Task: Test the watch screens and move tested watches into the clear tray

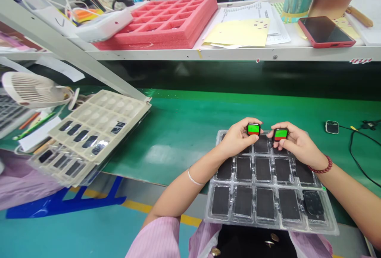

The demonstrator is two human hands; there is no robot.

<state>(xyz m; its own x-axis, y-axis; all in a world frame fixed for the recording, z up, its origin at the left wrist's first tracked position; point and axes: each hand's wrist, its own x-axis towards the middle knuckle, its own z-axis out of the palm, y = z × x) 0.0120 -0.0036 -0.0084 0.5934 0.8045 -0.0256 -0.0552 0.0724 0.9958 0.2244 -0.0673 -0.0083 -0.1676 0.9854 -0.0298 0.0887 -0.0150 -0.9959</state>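
Note:
My left hand (239, 138) is closed on a smartwatch body (253, 129), its lit screen split into green above and red below. Another smartwatch body (280, 134) with a similar green and red display sits pinched in my right hand (298, 144). Both are held just over the far rows of a clear plastic tray (272, 223) with compartments. Dark rectangular inserts show in many of its pockets. One dark watch body (313, 203) lies in the near right pocket. My hands and forearms hide part of the tray's far side.
A small watch (331, 127) lies right on the green table (178, 131) beside black cables (354, 147). At left are a cream tray (98, 125) holding dark parts and a white fan (35, 89). The shelf above bears a pink foam tray (190, 35), papers and a phone (326, 31).

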